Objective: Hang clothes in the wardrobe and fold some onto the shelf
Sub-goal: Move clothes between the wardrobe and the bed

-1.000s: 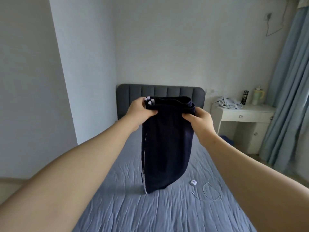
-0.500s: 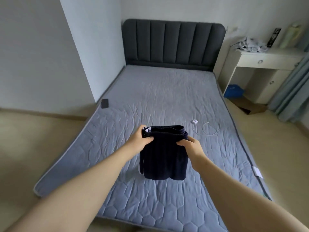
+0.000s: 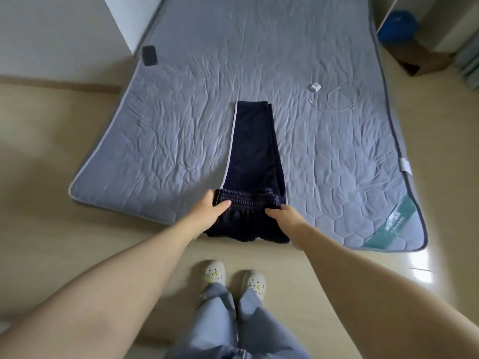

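Looking down in the head view, the only container is a brown cardboard box (image 3: 425, 62) on the floor off the far right side of the mattress (image 3: 168, 130), with a blue object (image 3: 396, 25) just beside it; what the box holds cannot be told.

The navy trousers (image 3: 252, 151) lie flat on the mattress, legs together and stretched away from the person, a white stripe down the left seam. The gathered waistband sits at the near edge, with dark cloth spilling over it toward the floor. Both hands are on that waistband: the left hand (image 3: 210, 211) grips its left end, thumb on top, and the right hand (image 3: 285, 218) pinches its right end.

Further up the mattress lie a dark phone (image 3: 149, 55) near the left edge, and a white charger plug (image 3: 314, 87) with a looped cable (image 3: 339, 99) right of the trouser cuffs.
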The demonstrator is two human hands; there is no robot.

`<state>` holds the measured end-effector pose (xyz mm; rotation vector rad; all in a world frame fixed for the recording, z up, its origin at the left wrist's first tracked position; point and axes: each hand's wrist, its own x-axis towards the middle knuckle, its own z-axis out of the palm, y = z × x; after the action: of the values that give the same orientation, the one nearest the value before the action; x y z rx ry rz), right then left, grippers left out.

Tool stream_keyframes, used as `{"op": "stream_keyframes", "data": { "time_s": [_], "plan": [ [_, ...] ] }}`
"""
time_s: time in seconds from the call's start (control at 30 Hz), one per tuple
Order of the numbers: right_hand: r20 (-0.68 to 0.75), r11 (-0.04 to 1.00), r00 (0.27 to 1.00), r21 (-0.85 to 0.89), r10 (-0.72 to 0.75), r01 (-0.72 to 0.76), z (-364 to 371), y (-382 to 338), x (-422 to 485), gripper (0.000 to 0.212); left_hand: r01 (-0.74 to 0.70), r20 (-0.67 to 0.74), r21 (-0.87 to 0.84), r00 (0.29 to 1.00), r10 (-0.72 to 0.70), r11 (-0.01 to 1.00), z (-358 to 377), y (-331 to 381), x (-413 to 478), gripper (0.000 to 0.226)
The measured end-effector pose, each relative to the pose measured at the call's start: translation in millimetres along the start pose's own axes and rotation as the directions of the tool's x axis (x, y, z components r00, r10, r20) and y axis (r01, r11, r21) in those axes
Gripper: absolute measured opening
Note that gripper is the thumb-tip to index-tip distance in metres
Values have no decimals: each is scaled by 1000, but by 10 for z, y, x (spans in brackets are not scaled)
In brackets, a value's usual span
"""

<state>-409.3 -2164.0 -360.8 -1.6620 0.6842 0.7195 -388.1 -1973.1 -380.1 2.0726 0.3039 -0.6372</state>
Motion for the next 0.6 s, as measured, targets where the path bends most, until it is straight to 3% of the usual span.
{"op": "stream_keyframes", "data": {
  "time_s": [0.13,0.3,0.47,0.6],
  "plan": [
    [115,983,976,1,183,-184,192,483,-38,21,140,133,4,981,-139,990,144,-542,-176,34],
    [334,910,849,-83,409,-405,267,793,-36,10,288,306,-24,914,-267,957,289,-1037,-331,5],
    [224,939,913,-61,342,-338,230,766,181,20,314,238,-69,927,-290,947,371,-973,-111,27],
    [129,956,948,-10,291,-292,115,539,386,21,261,167,-89,955,-244,961,367,-714,231,21]
  ]
}}
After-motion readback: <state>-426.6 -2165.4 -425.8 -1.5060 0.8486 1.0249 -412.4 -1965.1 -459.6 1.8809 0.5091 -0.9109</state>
